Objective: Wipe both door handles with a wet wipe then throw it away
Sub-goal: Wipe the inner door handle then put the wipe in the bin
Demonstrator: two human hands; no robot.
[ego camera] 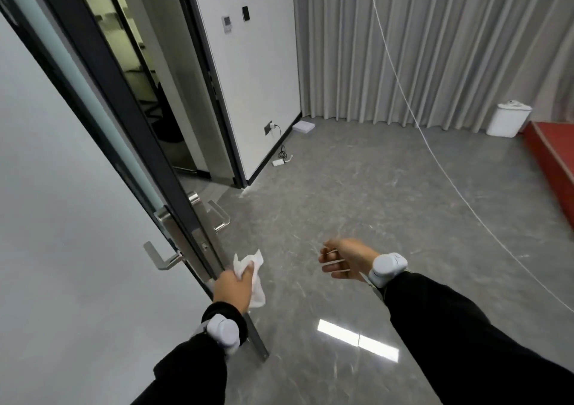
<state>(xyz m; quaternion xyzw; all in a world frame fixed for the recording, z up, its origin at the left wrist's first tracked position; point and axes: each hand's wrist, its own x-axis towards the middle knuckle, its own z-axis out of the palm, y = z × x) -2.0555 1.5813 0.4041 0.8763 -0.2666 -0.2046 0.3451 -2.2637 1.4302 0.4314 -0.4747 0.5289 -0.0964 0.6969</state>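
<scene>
- My left hand has its grip pinched on the wet wipe; the crumpled white sheet sticks up above the fingers and hangs down past the palm.
- That hand sits right at the edge of the open door, just below the lock plate; I cannot tell if the wipe touches the metal.
- The two door handles flank that edge: the near-side handle at 10 o'clock from my left hand, the far-side handle at 12 o'clock, both bare and apart from the wipe.
- My right hand floats at 3 o'clock from the left, fingers curled loosely inward with thin white bands across them; the grip is pressed together on nothing I can make out.
- Both wrists carry pale grey pods over black sleeves.
- A white bin stands at 2 o'clock, well apart from both hands, against the curtain; something white and crumpled pokes out at its top, though I cannot tell what.
- The floor is glossy grey stone with a bright light reflection near my arms.
- A white cord runs diagonally from the top down across the floor.
- A red platform sits just beside the bin at 3 o'clock.
- A plug, a cable and a small white box lie at the wall base at 12 o'clock.
</scene>
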